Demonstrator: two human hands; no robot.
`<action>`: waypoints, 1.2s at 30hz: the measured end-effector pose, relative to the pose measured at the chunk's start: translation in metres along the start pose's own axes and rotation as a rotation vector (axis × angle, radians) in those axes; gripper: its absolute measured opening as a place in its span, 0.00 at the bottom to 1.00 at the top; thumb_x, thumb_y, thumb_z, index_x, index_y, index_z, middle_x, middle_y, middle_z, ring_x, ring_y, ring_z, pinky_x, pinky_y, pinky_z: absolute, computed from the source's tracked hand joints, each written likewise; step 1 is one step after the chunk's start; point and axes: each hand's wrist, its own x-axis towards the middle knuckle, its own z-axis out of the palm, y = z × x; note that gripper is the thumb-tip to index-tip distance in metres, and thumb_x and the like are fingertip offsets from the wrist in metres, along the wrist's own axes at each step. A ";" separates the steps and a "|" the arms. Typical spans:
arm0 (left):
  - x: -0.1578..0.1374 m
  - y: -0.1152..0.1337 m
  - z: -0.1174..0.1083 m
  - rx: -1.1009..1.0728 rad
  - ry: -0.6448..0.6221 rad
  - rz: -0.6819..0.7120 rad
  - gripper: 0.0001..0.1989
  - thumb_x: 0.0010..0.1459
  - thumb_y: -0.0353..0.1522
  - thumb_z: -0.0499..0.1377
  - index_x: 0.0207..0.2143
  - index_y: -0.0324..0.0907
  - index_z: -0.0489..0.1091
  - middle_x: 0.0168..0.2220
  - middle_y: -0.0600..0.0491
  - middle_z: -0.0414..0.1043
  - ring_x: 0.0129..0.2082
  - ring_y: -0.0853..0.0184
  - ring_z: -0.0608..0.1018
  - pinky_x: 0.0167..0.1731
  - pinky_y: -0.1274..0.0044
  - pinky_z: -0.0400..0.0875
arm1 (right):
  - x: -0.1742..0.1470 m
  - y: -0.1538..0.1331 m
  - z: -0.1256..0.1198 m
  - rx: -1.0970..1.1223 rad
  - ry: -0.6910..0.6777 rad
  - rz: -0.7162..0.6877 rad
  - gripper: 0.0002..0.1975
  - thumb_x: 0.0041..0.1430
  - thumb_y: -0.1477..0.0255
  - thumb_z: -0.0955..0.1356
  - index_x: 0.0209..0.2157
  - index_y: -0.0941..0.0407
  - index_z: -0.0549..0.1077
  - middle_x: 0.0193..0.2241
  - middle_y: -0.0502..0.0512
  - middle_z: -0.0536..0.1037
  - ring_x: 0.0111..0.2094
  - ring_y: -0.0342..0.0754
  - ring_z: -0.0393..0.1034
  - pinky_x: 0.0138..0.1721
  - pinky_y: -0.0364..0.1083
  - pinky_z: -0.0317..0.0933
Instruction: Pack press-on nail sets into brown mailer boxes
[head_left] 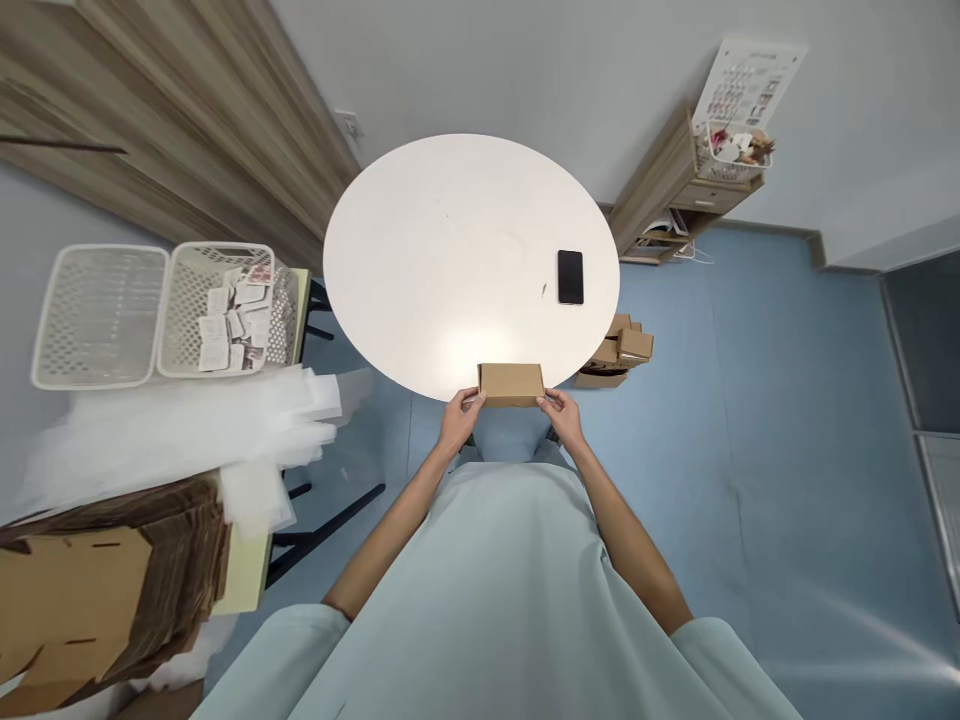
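Brown cardboard mailer box (511, 386) at the near rim of the white oval tabletop (435, 230), just below the centre of the frame. Its long axis runs left to right across the picture, roughly square to the line of sight down the person's front. Closed on top as far as the view shows; contents hidden.

Left hand (459, 422) at the box's left end, right hand (564, 418) at its right end. The box lies directly between the two, so neither hand is nearer; the grip is close to symmetrical. Fingers of both hands clamped on the box ends, thumbs toward the near edge, the rest toward the sides. Whether the box's weight is on the tabletop or in the hands, cannot tell; its near edge appears to reach past the rim, toward the person.

Black smartphone (570, 277) lies right of centre on the same tabletop, up and to the right of the box, well apart from the right hand; its long axis runs up and down the frame, across that of the box.

Beyond the rim, right of centre: a group of small cardboard boxes (634, 345), lower than the tabletop. Far left: white plastic basket (182, 335) with small packets (215, 330), white packing sheets (187, 430) below it, and a stack of flat cardboard blanks (75, 580) lower left.
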 end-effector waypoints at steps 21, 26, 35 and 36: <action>0.016 0.060 0.319 0.210 -0.186 -0.034 0.17 0.57 0.40 0.64 0.47 0.42 0.74 0.53 0.43 0.81 0.47 0.55 0.84 0.47 0.64 0.78 | 0.080 0.037 -0.311 -0.001 0.221 0.023 0.24 0.54 0.50 0.74 0.44 0.55 0.79 0.50 0.64 0.83 0.53 0.59 0.76 0.52 0.59 0.74; 0.054 0.066 0.357 0.243 -0.255 -0.039 0.15 0.58 0.36 0.63 0.47 0.42 0.74 0.53 0.43 0.80 0.46 0.56 0.84 0.47 0.64 0.80 | 0.101 0.043 -0.342 -0.083 0.294 0.095 0.22 0.53 0.53 0.73 0.43 0.54 0.79 0.48 0.64 0.83 0.48 0.58 0.77 0.50 0.58 0.74; 0.131 0.096 0.420 0.288 -0.348 0.027 0.11 0.60 0.30 0.62 0.46 0.43 0.75 0.50 0.46 0.77 0.44 0.61 0.84 0.48 0.67 0.81 | 0.156 0.009 -0.384 -0.178 0.361 0.168 0.18 0.53 0.56 0.71 0.39 0.54 0.78 0.44 0.62 0.84 0.42 0.55 0.77 0.51 0.57 0.72; 0.139 0.099 0.426 0.285 -0.348 0.031 0.11 0.60 0.30 0.62 0.46 0.43 0.75 0.50 0.47 0.77 0.44 0.62 0.84 0.48 0.68 0.81 | 0.166 0.005 -0.387 -0.190 0.362 0.167 0.18 0.53 0.56 0.71 0.39 0.54 0.78 0.44 0.62 0.84 0.42 0.55 0.77 0.51 0.57 0.71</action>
